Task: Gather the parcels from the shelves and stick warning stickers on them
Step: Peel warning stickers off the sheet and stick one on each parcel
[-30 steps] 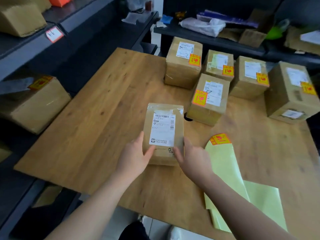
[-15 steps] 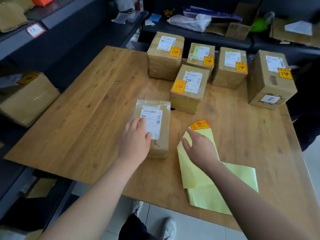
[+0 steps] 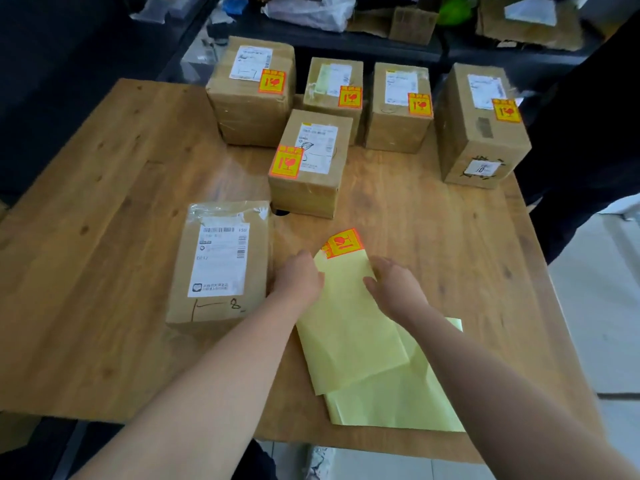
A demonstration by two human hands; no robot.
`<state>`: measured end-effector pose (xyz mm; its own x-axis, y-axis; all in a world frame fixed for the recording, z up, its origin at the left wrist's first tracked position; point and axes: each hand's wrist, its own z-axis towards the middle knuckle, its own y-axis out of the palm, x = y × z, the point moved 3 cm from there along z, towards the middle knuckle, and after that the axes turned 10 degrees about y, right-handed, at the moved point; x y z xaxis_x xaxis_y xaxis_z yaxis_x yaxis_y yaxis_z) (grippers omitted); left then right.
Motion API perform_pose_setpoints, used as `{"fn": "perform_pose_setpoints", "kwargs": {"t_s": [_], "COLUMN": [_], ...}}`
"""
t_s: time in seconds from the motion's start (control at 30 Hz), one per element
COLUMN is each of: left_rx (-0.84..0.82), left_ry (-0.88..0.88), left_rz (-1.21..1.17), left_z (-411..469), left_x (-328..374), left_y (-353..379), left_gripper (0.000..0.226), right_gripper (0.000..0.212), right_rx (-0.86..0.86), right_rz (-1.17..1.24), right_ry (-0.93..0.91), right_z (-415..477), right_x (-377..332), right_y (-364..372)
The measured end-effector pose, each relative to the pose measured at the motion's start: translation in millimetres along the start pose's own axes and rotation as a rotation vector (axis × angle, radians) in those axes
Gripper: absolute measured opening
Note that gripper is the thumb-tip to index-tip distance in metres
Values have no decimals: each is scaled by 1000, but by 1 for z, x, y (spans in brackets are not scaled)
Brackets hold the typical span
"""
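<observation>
So since half a second before, the left hand (image 3: 299, 280) had come off the flat parcel (image 3: 221, 265) and slid over to the yellow backing sheet (image 3: 349, 327), and the right hand (image 3: 396, 289) had settled further onto that same sheet. The left one had its fingers bent over the sheet's 9 o'clock edge; honestly couldn't tell if it was pinching it or just resting. The right lay loose on the sheet, fingers relaxed, gripping nothing. One orange warning sticker (image 3: 343, 243) sat at the sheet's 12 o'clock end, just past both sets of fingertips. The flat parcel, no sticker on it, lay on the wooden table (image 3: 104, 237) just beside the left hand at 9 o'clock. A stickered box (image 3: 310, 174) stood at 12 o'clock from the hands, with four more stickered boxes (image 3: 398, 109) in a row behind it. A second yellow sheet (image 3: 398, 403) lay under the first, towards 5 o'clock.
</observation>
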<state>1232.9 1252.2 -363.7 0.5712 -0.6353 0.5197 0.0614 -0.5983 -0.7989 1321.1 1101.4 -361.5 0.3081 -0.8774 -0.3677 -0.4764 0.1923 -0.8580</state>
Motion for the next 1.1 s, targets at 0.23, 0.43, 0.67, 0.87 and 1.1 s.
{"fn": "perform_pose_setpoints", "kwargs": {"t_s": [0.23,0.43,0.67,0.87,1.1], "left_rx": [55,13,-100,-41,27], "left_ry": [107,171,139,179,230], "left_rz": [-247,-374,-820,-668,-648], "left_z": [-1,-17,-25,-31,-43], "left_x": [7,17,36,36,33], "left_y": [7,-2,-8,-22,-24], "left_gripper": [7,7,48,8,8], "right_gripper": [44,55,26,25,31], "right_rx": [4,42,99,152,413], "right_rz": [315,372,574,573,452], "right_ry": [61,113,-46,-62,-136], "right_z": [14,17,1,-9,-40], "right_x": [-2,3,4,16,13], "right_y": [-11,-21,-38,-47,-46]}}
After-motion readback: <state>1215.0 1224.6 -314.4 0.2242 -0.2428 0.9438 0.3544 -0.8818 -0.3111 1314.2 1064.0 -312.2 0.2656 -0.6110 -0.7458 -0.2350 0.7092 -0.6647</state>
